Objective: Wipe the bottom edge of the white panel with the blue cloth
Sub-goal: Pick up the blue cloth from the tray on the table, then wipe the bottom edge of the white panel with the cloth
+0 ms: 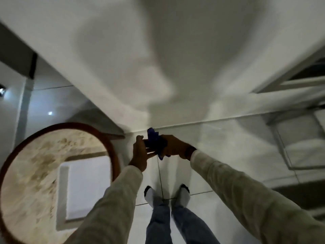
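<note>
Blue cloth (154, 138): it is bunched between the two hands, in the middle of the view. Its upper tip stands up close to the bottom edge of the panel; whether it touches the edge, I cannot tell because the picture is blurred. A small corner hangs down below the hands.

White panel (158, 50): a large white surface that fills the far part of the view. Its bottom edge runs from the left to the right, just above the hands, where it meets the glossy floor.

Left hand (140, 154): it is on the left side of the cloth, with the fingers stretched to the right under the bunch (the thumb points up). It supports the cloth more than it closes on it.

Right hand (173, 147): it is curled around the right side of the cloth and keeps it gripped. A dark band sits on the wrist, just before the pale sleeve.

Floor (219, 138): white shiny tiles with thin dark joints; it reflects the panel.

Round table (44, 173): near on the left, with a dark brown rim and a glossy marbled top.

Feet (167, 194): in white socks, with blue jeans, near the bottom centre.
</note>
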Motion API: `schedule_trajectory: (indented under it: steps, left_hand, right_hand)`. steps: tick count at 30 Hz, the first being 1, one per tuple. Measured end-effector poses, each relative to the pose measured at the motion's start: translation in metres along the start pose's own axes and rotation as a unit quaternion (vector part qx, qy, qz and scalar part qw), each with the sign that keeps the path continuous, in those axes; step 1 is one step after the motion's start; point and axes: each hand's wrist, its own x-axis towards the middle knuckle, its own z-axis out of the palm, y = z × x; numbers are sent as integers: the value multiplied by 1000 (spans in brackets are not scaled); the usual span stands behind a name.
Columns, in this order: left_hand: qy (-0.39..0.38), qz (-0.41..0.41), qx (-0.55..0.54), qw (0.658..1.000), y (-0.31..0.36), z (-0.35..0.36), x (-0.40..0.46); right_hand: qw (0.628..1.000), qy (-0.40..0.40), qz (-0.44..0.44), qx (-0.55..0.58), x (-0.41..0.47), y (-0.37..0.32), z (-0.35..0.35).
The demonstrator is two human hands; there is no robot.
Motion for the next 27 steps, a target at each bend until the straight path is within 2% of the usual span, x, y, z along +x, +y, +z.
schedule_trajectory:
  steps: [2, 5, 6, 7, 8, 9, 10, 11, 12, 14, 17, 18, 20, 27]
  left_hand:
    - [-32, 6, 52, 998, -5, 35, 18]
    - [-75, 19, 163, 984, -19, 81, 67]
    - [-88, 42, 223, 970, -26, 89, 89]
    - [-92, 95, 318, 939, -37, 97, 118]
    - [-92, 178, 439, 876, -49, 101, 148]
    - [-85, 271, 561, 777, -61, 103, 179]
    - [-81, 369, 653, 656, -73, 103, 212]
    - [-80, 447, 704, 546, -79, 104, 241]
    - [-87, 489, 739, 455, -86, 106, 275]
    - [-88, 514, 789, 324, -96, 117, 337]
    - [-72, 544, 813, 195, -118, 133, 415]
    - [-64, 560, 809, 168, -125, 136, 438]
    - [-49, 602, 786, 136, -137, 142, 480]
    - [54, 681, 727, 68, -141, 140, 568]
  right_hand:
    - [995, 82, 13, 53, -1, 32, -21]
    - [963, 204, 25, 177, 19, 94, -48]
    - [949, 222, 32, 223, 29, 114, -53]
    - [931, 242, 44, 271, 44, 140, -58]
    - [912, 259, 57, 314, 62, 166, -60]
    - [891, 271, 66, 359, 84, 193, -61]
    - [867, 280, 69, 407, 108, 218, -62]
    - [844, 283, 68, 450, 131, 237, -63]
    - [823, 284, 66, 487, 159, 258, -62]
    - [786, 287, 66, 544, 217, 300, -58]
    - [730, 295, 69, 613, 303, 356, -48]
    - [714, 297, 66, 630, 332, 372, -43]
    - [684, 304, 55, 660, 382, 401, -34]
    - [628, 253, -19, 735, 513, 431, 6]
